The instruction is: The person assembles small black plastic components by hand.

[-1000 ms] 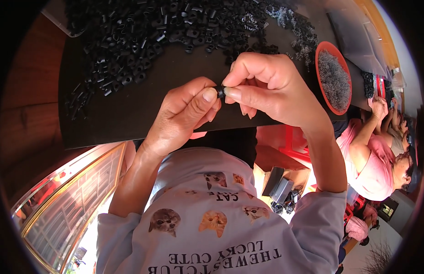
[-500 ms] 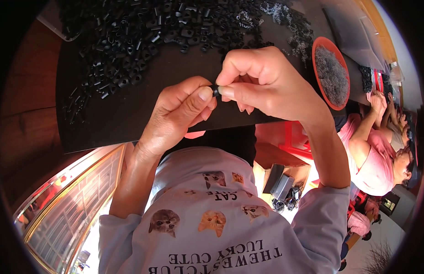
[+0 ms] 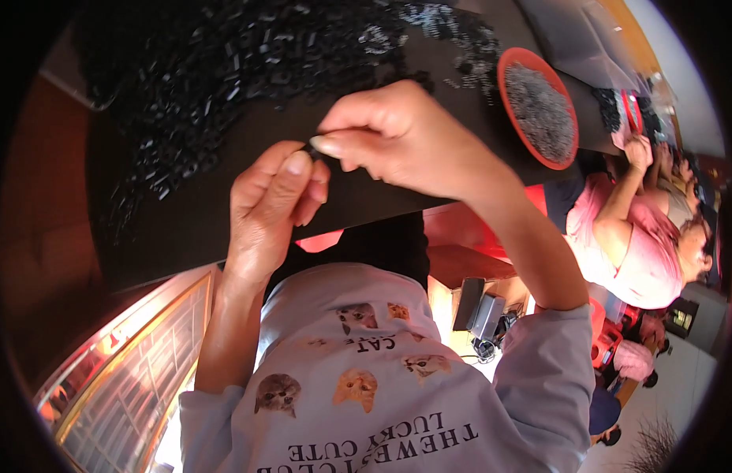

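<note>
A small black plastic part (image 3: 311, 150) is held between my two hands over the dark table (image 3: 161, 236). My left hand (image 3: 273, 189) is closed, pinching the part between thumb and curled fingers. From the right, my right hand (image 3: 386, 142) meets it with thumb and forefinger pressed together at the part's other end. Most of the part is covered by the fingertips, and the view is slightly blurred. Behind the hands spreads a heap of black plastic pieces (image 3: 184, 118), with thin black pins (image 3: 125, 209) at its left end.
Small metal springs (image 3: 472, 55) lie scattered at the far right of the heap. An orange bowl (image 3: 504, 88) full of grey springs stands to the right. Farther right sits a co-worker in a pink shirt (image 3: 646, 252). Below the table is a cardboard box (image 3: 441, 296).
Both hands appear farther left in the view, still pinching the black part. The whole scene has shifted left and turned slightly as the head moved.
</note>
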The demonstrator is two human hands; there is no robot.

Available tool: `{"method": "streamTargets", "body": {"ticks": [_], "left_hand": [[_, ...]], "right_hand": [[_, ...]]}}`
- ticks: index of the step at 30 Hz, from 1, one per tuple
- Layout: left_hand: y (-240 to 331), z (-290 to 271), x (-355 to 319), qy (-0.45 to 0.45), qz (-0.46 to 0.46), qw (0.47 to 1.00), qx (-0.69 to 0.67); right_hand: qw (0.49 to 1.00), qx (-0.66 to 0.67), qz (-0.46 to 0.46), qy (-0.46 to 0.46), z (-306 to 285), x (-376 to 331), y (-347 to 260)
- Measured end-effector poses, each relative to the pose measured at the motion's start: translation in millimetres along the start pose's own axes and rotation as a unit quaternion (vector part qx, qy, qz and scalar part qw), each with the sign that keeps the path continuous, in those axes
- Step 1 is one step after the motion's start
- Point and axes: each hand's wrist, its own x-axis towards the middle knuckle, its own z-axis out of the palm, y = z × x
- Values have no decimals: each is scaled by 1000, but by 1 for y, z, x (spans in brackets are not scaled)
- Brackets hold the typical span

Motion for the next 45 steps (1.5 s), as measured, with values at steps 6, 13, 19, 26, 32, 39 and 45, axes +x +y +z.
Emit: {"method": "streamTargets", "body": {"ticks": [6,13,19,26,32,39,45], "left_hand": [[-1,1,0,23,17,998,-59],[2,-3,5,-10,-15,995,-101],[2,-3,2,-10,-13,996,-92],[0,-2,-3,-24,20,999,-40],[0,1,-3,-20,20,999,-28],[-1,1,-1,-28,20,999,-23],[0,-3,-1,-48,14,999,-7]], "right_hand": [[920,-292,-241,101,26,-9,8],[871,-331,-307,191,27,-2,18],[853,-340,-337,209,22,-2,16],[818,-373,-369,234,28,-1,20],[807,-387,-394,211,33,-2,23],[811,-381,-361,258,34,-5,22],[808,-395,-392,195,31,-7,18]]}}
